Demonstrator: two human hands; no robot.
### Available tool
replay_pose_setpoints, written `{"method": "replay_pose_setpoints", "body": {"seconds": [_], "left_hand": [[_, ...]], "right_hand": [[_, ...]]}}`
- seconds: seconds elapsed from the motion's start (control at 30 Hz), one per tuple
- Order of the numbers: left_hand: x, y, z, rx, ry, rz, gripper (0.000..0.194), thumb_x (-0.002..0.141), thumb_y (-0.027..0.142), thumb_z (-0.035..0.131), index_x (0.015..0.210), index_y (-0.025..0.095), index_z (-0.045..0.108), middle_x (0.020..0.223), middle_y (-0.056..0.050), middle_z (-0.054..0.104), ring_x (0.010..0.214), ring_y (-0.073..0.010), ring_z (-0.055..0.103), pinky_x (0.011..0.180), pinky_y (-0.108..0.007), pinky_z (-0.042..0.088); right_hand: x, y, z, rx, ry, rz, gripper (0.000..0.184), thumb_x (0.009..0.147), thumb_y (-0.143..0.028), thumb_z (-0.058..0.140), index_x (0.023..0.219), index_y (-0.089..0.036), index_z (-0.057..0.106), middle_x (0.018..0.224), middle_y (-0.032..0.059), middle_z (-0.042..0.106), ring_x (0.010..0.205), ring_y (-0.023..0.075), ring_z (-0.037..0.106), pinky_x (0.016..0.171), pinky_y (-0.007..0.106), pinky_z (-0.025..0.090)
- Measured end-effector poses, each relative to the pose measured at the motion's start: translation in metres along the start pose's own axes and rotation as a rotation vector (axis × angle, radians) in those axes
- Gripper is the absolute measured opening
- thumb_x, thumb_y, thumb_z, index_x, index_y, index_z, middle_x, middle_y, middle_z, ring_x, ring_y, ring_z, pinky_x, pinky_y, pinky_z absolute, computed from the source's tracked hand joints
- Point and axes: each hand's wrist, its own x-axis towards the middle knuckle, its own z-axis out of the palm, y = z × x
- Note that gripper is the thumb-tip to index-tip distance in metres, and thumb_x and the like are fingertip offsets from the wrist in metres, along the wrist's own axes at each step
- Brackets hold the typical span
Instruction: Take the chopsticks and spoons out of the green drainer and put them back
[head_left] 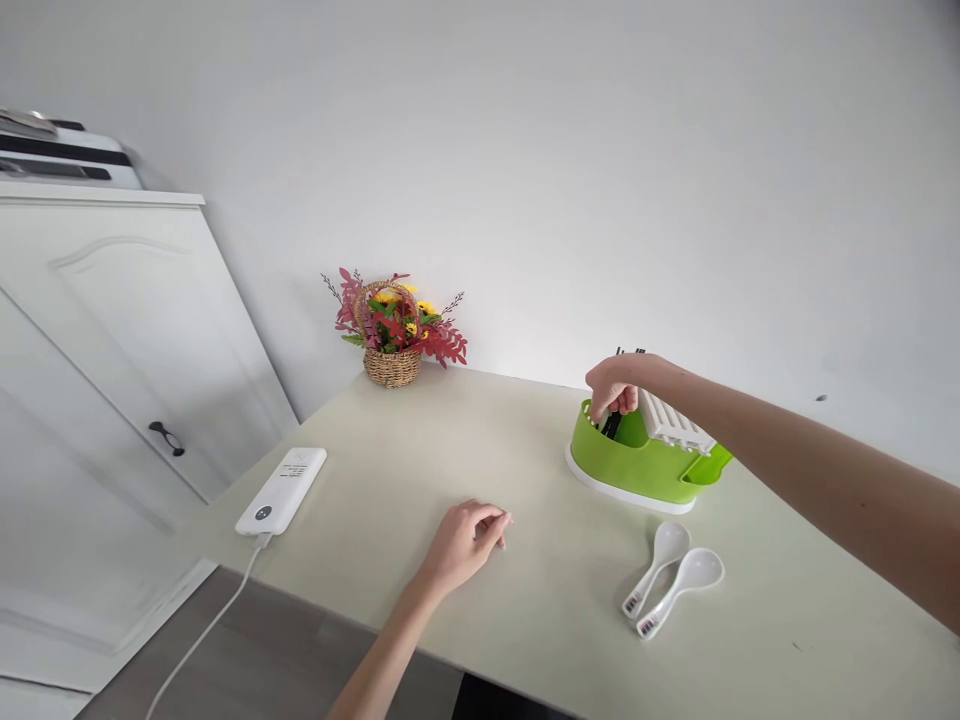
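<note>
Just in front of the green caddy (630, 470), two white spoons (701, 568) lie side by side, bowls nearest it, handles angled back towards the person, an easy way round for picking up. Left of the caddy, here's the left hand (463, 540) resting on the table (532, 460), fingers curled together, nothing visible in them, perhaps just for support. Well left of the caddy lies a power bank (285, 488), near the edge, likely so its cable (214, 620) can drop. Now the caddy itself: the right hand (616, 390) dips into its left end, fingers downward to clear the wall, right against dark sticks (612, 426); clamped on them or not, I can't tell. Under the forearm, a white slatted rack (673, 424) tilts over the caddy. Beyond it, leftward, a flower basket (392, 368) stands by the wall, seemingly out of the way.
</note>
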Motion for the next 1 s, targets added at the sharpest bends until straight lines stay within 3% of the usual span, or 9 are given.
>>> {"method": "replay_pose_setpoints", "body": {"seconds": [0.13,0.27,0.47,0.63,0.73,0.87,1.0], "left_hand": [[-0.001,0.0,0.0,-0.012,0.001,-0.013,0.042,0.105,0.048,0.049,0.087,0.023,0.077,0.078,-0.003,0.078,0.081,-0.0197,0.072,0.075,-0.026,0.053],[-0.001,0.0,0.001,-0.012,0.004,-0.02,0.041,0.104,0.047,0.049,0.088,0.023,0.078,0.077,-0.003,0.078,0.08,-0.019,0.072,0.074,-0.025,0.053],[-0.001,0.002,0.0,-0.028,0.007,-0.026,0.039,0.104,0.046,0.05,0.09,0.023,0.078,0.077,-0.003,0.078,0.08,-0.0187,0.072,0.074,-0.025,0.052],[0.0,0.003,0.0,-0.028,0.0,-0.023,0.041,0.104,0.048,0.05,0.088,0.023,0.078,0.077,-0.003,0.078,0.08,-0.0189,0.072,0.076,-0.026,0.052],[0.0,0.002,0.0,-0.021,0.006,-0.02,0.041,0.104,0.048,0.049,0.088,0.023,0.077,0.076,-0.003,0.077,0.081,-0.0195,0.072,0.076,-0.026,0.052],[0.0,0.002,0.0,-0.022,0.007,-0.021,0.041,0.104,0.049,0.049,0.087,0.024,0.077,0.076,-0.003,0.078,0.08,-0.0196,0.072,0.074,-0.026,0.052],[0.0,0.002,0.0,-0.015,0.015,-0.02,0.04,0.103,0.048,0.051,0.084,0.024,0.077,0.076,-0.003,0.078,0.08,-0.0198,0.072,0.074,-0.026,0.052]], "right_hand": [[0.006,-0.003,-0.001,0.018,0.0,0.033,0.034,0.097,-0.04,0.068,0.124,-0.019,0.067,0.127,0.0105,0.067,0.107,0.0237,0.068,0.09,0.042,0.059],[0.008,-0.002,0.0,0.048,0.02,0.04,0.03,0.098,-0.04,0.067,0.12,-0.021,0.069,0.125,0.009,0.068,0.107,0.0248,0.067,0.087,0.041,0.059],[0.012,0.005,0.003,0.062,0.019,0.047,0.039,0.099,-0.04,0.065,0.132,-0.02,0.062,0.134,0.0104,0.063,0.111,0.0234,0.066,0.093,0.046,0.058],[0.021,0.007,0.006,0.067,0.09,-0.007,0.038,0.1,-0.04,0.064,0.133,-0.021,0.062,0.135,0.0098,0.063,0.112,0.0231,0.065,0.093,0.045,0.058],[0.024,0.008,0.007,0.076,0.149,-0.027,0.037,0.096,-0.04,0.07,0.125,-0.018,0.066,0.123,0.0108,0.068,0.102,0.023,0.069,0.087,0.042,0.06],[0.022,0.01,0.008,0.103,0.241,-0.052,0.042,0.072,-0.041,0.089,0.102,-0.014,0.074,0.085,0.0106,0.075,0.077,0.026,0.075,0.064,0.035,0.062],[0.014,0.015,0.008,0.118,0.315,-0.087,0.039,0.07,-0.038,0.088,0.1,-0.017,0.074,0.08,0.0096,0.075,0.072,0.0253,0.076,0.061,0.033,0.061]]}}
